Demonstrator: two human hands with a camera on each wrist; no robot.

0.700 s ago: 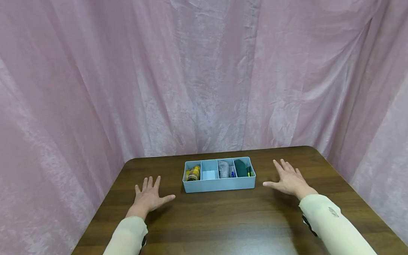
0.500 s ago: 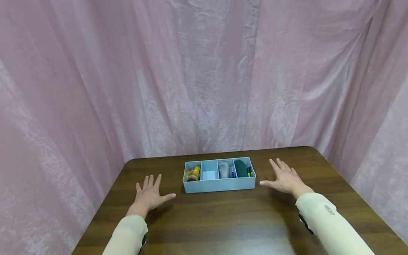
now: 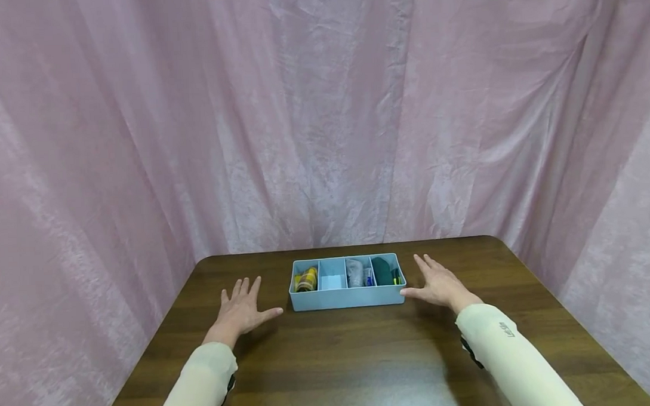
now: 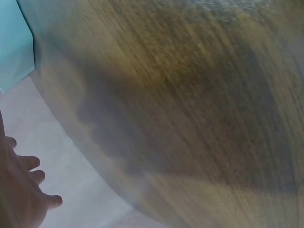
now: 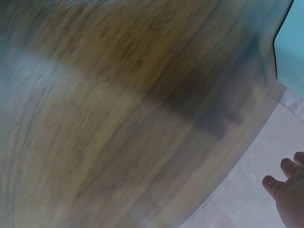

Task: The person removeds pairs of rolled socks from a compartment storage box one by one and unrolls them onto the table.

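Observation:
A light blue divided box [image 3: 347, 297] sits toward the far side of the table. Its left compartment holds a yellow and brown checked bundle [image 3: 307, 279]. A grey fuzzy roll [image 3: 355, 273] and a small clear and blue item [image 3: 369, 277] share another compartment. At the right end lies a dark green bundle [image 3: 382, 271] beside a dark item with yellow-green marks [image 3: 396, 277]. My left hand [image 3: 237, 313] is left of the box, fingers spread, holding nothing. My right hand [image 3: 439, 285] hovers at the box's right end, fingers extended, its thumb tip overlapping the front right corner in the head view.
The brown wooden table [image 3: 330, 358] has rounded far corners. Pink velvet curtains [image 3: 343, 119] hang behind it and along both sides. Shadows of the hands fall on the tabletop.
My right hand has moved left, up to the box's right end. The left hand has shifted very slightly right. The box stays where it was; the head view tilts a little.

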